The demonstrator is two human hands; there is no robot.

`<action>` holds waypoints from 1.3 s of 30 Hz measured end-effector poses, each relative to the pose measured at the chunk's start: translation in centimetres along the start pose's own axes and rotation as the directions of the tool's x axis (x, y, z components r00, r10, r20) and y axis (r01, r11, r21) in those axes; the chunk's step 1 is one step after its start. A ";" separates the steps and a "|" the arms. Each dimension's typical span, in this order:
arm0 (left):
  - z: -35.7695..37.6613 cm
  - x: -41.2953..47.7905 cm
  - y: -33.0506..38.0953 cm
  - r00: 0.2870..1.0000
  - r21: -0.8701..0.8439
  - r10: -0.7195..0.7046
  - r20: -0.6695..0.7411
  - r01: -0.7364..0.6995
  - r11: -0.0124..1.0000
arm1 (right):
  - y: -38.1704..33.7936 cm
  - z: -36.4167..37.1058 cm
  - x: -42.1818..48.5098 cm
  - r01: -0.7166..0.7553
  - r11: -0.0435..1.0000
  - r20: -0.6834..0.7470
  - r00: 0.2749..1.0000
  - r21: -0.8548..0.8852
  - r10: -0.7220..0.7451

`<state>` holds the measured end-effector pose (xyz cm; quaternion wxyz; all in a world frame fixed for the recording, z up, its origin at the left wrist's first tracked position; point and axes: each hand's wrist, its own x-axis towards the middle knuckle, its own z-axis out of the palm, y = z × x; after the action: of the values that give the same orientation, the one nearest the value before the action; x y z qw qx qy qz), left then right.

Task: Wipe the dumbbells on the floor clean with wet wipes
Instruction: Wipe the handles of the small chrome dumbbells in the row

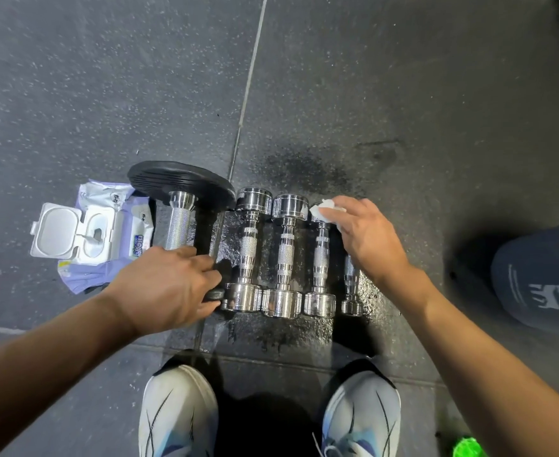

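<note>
Centre frame, on the dark speckled rubber gym floor [403, 94]: I look down on a row of four small chrome dumbbells [283, 255] lying side by side on a wet, glistening patch. My right hand [367, 239] bunches a crumpled white wet wipe [326, 207] in its curled fingers at the far ends of the two rightmost dumbbells; I cannot tell which of the two heads it touches. My left hand [166, 285], left of centre, curls its fingers round the near end of a larger adjustable dumbbell with a knurled steel handle and black plates [181, 222], which lies just beside the row. At the left edge sits the purple-and-white pack of wet wipes [106, 232], its white flip lid open. A pair of white and blue trainers [179, 410] fills the bottom of the frame.

I judge the wiping to be under way, on the right end of the row. The next move calls for drawing the wipe along the handle toward the near head, pressing down so that the round dumbbell does not roll against its neighbour.
</note>
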<state>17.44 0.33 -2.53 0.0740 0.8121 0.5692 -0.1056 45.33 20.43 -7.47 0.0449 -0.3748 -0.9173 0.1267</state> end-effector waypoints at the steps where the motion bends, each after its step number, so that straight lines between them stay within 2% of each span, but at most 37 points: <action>1: 0.1 0.0 0.0 1.000 -0.006 -0.001 -0.002 0.001 1.000 | -0.2 0.0 -0.3 0.014 1.000 0.005 1.000 -0.011 -0.013; 4: 0.0 -0.1 0.0 1.000 -0.014 -0.005 -0.014 0.005 1.000 | -1.3 0.6 -2.0 0.056 0.998 0.065 0.996 -0.011 -0.055; 9: -0.1 0.0 0.0 1.000 -0.010 0.004 -0.022 -0.005 1.000 | -1.9 1.3 -4.3 -0.041 0.990 0.152 0.988 0.134 0.020; 13: 0.0 -0.1 -0.1 1.000 -0.011 0.005 -0.018 -0.005 1.000 | -2.9 0.9 -7.5 0.023 0.970 0.215 0.974 0.242 -0.077; 18: -0.1 -0.1 -0.1 1.000 -0.009 0.011 -0.021 -0.011 1.000 | -4.2 1.7 -12.5 0.065 0.972 0.149 0.984 0.226 -0.101; 24: 0.0 -0.2 -0.2 1.000 0.008 0.010 -0.022 -0.010 1.000 | -6.1 2.1 -15.7 0.106 0.965 0.291 0.940 0.241 -0.176; 28: -0.2 -0.2 -0.2 1.000 -0.007 0.005 -0.013 -0.005 1.000 | -5.5 0.7 -15.5 0.125 0.937 0.198 0.960 0.327 -0.198; 32: -0.3 -0.2 -0.1 1.000 -0.013 -0.002 0.006 0.002 1.000 | -4.0 0.2 -12.6 0.081 0.948 0.034 0.995 0.307 -0.096; 39: -0.3 -0.3 -0.1 1.000 -0.002 -0.004 0.004 0.004 1.000 | -2.2 1.8 -5.9 -0.024 0.977 -0.083 0.996 0.214 0.042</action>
<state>17.31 0.14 -2.15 0.0756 0.8107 0.5706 -0.1068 47.78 14.42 -8.58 0.1225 -0.3883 -0.8893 0.2084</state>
